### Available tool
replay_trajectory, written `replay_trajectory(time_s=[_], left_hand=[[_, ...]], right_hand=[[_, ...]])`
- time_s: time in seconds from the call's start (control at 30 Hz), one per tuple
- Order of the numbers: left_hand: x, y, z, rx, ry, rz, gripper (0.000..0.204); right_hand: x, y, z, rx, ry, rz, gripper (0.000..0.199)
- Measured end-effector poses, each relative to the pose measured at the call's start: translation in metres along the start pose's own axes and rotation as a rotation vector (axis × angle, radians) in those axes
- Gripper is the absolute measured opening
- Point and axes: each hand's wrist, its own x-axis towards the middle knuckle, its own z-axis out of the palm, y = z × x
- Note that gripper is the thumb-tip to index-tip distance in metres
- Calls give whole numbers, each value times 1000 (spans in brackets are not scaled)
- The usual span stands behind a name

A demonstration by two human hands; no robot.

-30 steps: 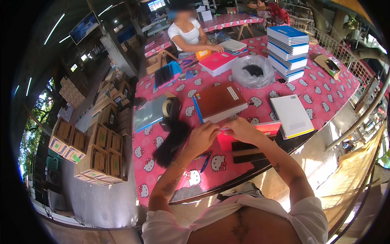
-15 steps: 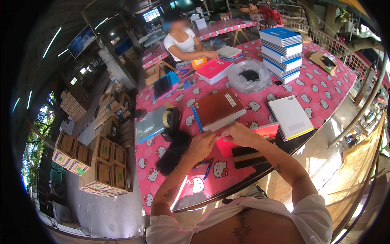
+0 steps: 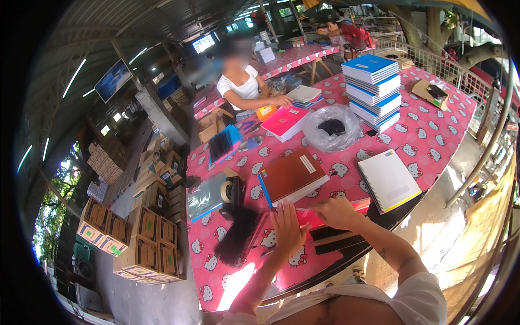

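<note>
My left hand (image 3: pixel 288 230) lies with its fingers stretched out over the left end of a pink-red notebook (image 3: pixel 310 219) at the table's near edge. My right hand (image 3: pixel 338 213) is closed at the notebook's upper edge, its fingertips pinched together; anything between them is too small to make out. Just beyond sits a stack of notebooks with a brown cover (image 3: pixel 295 172) on top. Beside my left hand lies a bundle of thin black strands (image 3: pixel 238 238). A white spiral notebook (image 3: pixel 388 181) rests to the right.
A tall pile of blue-covered notebooks (image 3: pixel 370 92) and a clear plastic bag (image 3: pixel 331 130) stand farther back. A tape roll (image 3: pixel 226 191) is at left. Across the pink tablecloth a co-worker (image 3: pixel 238 86) handles a pink notebook (image 3: pixel 285 122). Cardboard boxes (image 3: pixel 146 244) stand on the floor at left.
My left hand has gone from a closed grip near the right hand to lying flat with fingers extended. My right hand has shifted slightly right and lower in view. The view has tilted up.
</note>
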Motion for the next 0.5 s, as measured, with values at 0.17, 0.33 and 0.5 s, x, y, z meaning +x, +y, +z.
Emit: replay_trajectory(time_s=[0.17,0.33,0.5], left_hand=[[13,-19,-3,-153,15,-51,50],[12,-62,4,-620,-216,-51,26],[29,-37,-5,-262,-184,23,54]], right_hand=[[3,-1,8,-21,38,27,24],[10,5,9,-16,-6,31,27],[6,11,11,-37,-66,19,27]])
